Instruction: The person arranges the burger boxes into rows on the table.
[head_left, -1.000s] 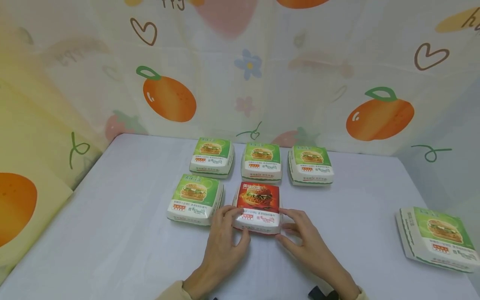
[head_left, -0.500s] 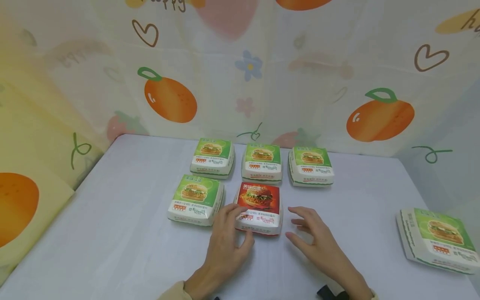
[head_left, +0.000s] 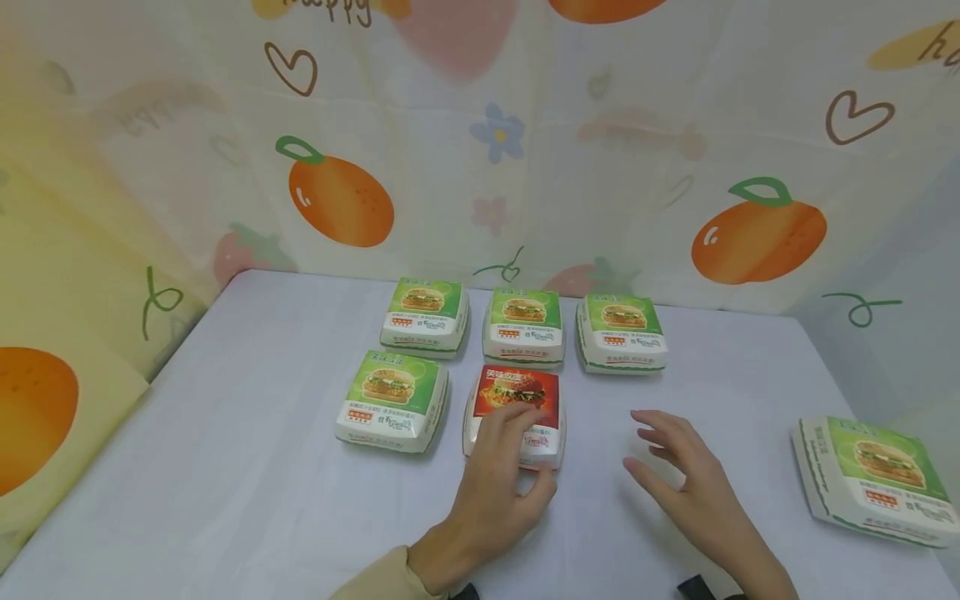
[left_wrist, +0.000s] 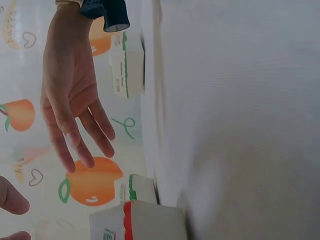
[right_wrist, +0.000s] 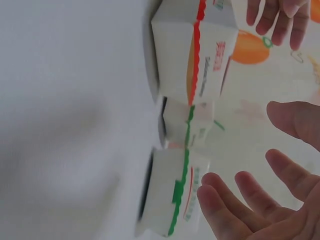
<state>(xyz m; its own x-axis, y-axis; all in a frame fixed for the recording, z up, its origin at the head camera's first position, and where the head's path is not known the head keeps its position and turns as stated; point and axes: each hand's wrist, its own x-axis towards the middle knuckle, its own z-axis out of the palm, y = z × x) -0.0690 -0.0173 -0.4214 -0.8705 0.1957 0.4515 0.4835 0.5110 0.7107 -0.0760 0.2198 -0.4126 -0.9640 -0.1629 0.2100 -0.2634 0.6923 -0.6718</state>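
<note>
A red-topped burger box (head_left: pixel 517 385) lies front middle among the green-topped ones. My left hand (head_left: pixel 498 479) is in front of it in the head view and hides part of its lid; the fingers are relaxed and hold nothing. In the left wrist view only two fingertips (left_wrist: pixel 12 200) of that hand show, apart from the box. My right hand (head_left: pixel 693 487) hovers to the right of the box, palm turned inward, fingers loosely spread with nothing between them. The right wrist view shows this right hand (right_wrist: pixel 270 200) away from the boxes.
A back row holds three green-topped burger boxes: left (head_left: pixel 424 317), middle (head_left: pixel 523 327) and right (head_left: pixel 622 332). One more green-topped box (head_left: pixel 392 401) sits left of the red one. Another (head_left: pixel 877 479) lies at the table's right edge. A fruit-print curtain (head_left: pixel 600 192) hangs behind the white table (head_left: pixel 247 467).
My right hand has let go of the red-topped box and moved away to the right. My left hand has left its left side and shifted right. The boxes stay put.
</note>
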